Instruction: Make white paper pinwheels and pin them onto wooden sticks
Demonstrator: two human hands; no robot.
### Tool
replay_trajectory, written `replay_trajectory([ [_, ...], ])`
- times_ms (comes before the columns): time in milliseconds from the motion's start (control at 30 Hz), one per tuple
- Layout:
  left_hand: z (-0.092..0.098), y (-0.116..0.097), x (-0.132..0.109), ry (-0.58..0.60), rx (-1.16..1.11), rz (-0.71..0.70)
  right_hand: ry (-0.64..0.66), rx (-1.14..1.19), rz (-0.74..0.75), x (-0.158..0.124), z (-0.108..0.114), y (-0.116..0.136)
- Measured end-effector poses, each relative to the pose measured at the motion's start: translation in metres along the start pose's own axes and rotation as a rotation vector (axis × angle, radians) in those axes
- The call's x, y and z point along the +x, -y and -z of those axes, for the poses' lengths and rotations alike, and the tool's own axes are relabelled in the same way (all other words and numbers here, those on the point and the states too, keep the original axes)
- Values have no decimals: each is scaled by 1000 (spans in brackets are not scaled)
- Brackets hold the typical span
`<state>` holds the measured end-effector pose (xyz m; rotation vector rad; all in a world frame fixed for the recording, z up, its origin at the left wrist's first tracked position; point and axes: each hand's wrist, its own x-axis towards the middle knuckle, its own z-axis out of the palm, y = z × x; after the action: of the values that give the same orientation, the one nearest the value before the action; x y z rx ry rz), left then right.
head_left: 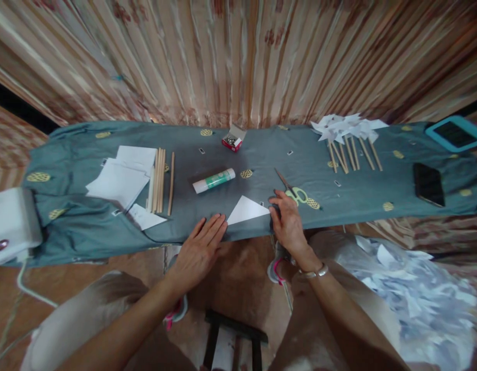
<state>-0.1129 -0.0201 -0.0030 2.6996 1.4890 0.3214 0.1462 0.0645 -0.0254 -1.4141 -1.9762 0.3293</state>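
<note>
A white paper triangle (247,210), apparently folded, lies at the cloth's front edge between my hands. My left hand (203,242) rests flat, fingers stretched out, with its fingertips at the paper's left corner. Thumb and fingers of my right hand (288,222) close on the opposite corner. Just beyond that hand are scissors (294,191) with light green handles. A glue stick (214,181) lies behind the paper, and farther back stands a small open box (234,138) of metal pins or tacks.
White paper sheets (120,178) and wooden sticks (160,180) lie at left, near a white appliance (14,226). Paper pinwheels on sticks (348,131) lie at back right. A phone (428,184) and blue-framed device (455,133) sit far right. A bag of paper pieces (420,299) is below.
</note>
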Motion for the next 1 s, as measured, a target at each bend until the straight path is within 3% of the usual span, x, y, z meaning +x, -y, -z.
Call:
replay_trajectory([
  [367,4,0,3,-67,-4,-4,118,89,-20,7,1,20],
  [600,18,3,28,-298,-122,71,72,402,-155,14,3,41],
  [733,23,-2,46,-388,-85,2,113,311,-136,14,12,57],
  [867,21,-12,58,-368,-69,-72,180,173,-9,11,15,67],
  [1000,21,-15,65,-363,-72,-46,169,156,52,7,18,69],
])
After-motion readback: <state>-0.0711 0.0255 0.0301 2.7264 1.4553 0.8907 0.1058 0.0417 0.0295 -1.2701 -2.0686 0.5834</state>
